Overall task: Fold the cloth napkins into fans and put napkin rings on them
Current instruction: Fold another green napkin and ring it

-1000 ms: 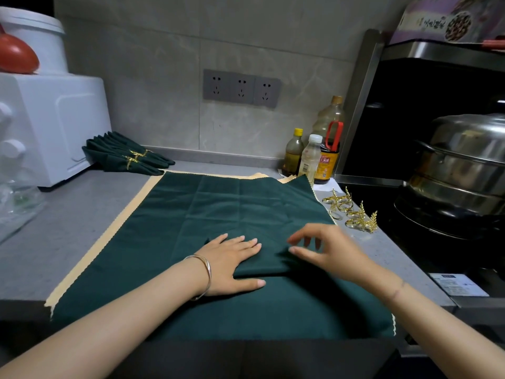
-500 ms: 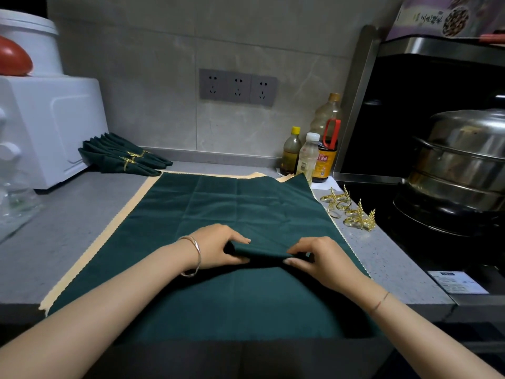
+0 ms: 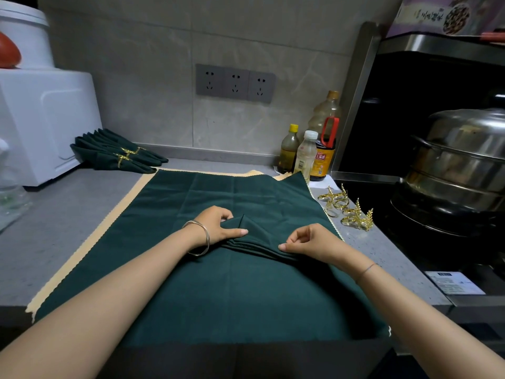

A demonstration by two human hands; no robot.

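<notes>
A grey kitchen desk (image 3: 68,214) runs under a tiled wall with three sockets (image 3: 235,83). A white appliance (image 3: 41,119) stands at the left and a steel steamer pot (image 3: 459,160) on the stove at the right. In the head view a large green cloth (image 3: 218,296) lies spread over the desk. On its middle sits the pleated napkin (image 3: 254,236), a soft, light stack of folds, likely to spring open unless held at both ends. The left hand (image 3: 216,225) pinches its left end with curled fingers (image 3: 225,214). The right hand (image 3: 311,242) seems to nip the right end, though the contact is partly hidden. Gold napkin rings (image 3: 347,212) lie just right of the cloth, and finished napkins (image 3: 117,154) lie far left.
</notes>
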